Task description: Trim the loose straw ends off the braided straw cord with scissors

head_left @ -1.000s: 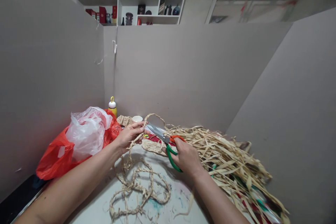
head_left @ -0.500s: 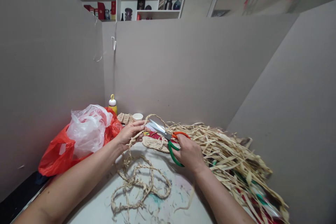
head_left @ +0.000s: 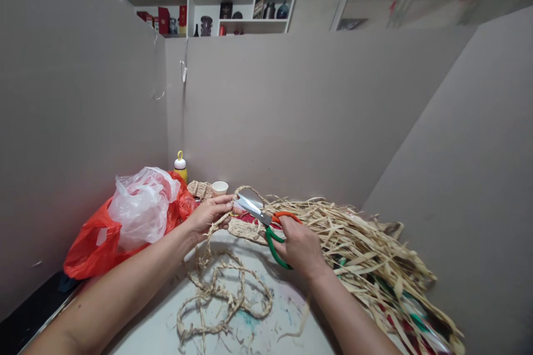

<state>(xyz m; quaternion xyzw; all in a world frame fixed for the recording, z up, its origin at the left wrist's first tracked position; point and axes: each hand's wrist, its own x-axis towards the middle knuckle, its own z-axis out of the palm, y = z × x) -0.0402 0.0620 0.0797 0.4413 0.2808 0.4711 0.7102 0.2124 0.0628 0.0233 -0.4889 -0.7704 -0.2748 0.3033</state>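
Observation:
A long braided straw cord (head_left: 211,288) lies in loose loops on the white tabletop, and its upper part rises to my left hand (head_left: 210,219). My left fingers pinch the cord, and a small loop of it arches above the fingertips. Scissors (head_left: 263,217) with one orange and one green handle are gripped in my right hand (head_left: 303,247). Their blades point left and reach the cord beside my left fingertips. Whether the blades touch the cord is too small to tell. Beneath the scissors lies a flat woven straw piece (head_left: 247,230), partly hidden.
A big heap of dry straw strips (head_left: 358,238) covers the right side. At left sit a red plastic bag (head_left: 94,247) and a white plastic bag (head_left: 139,208). Behind them stand a yellow bottle (head_left: 180,169), a woven straw piece (head_left: 200,189) and a paper cup (head_left: 220,188). Grey partitions (head_left: 266,105) enclose the table.
The whole view has shifted slightly, with things sitting a little lower and to the right. Both hands keep nearly the same pose, with the scissors still at the cord.

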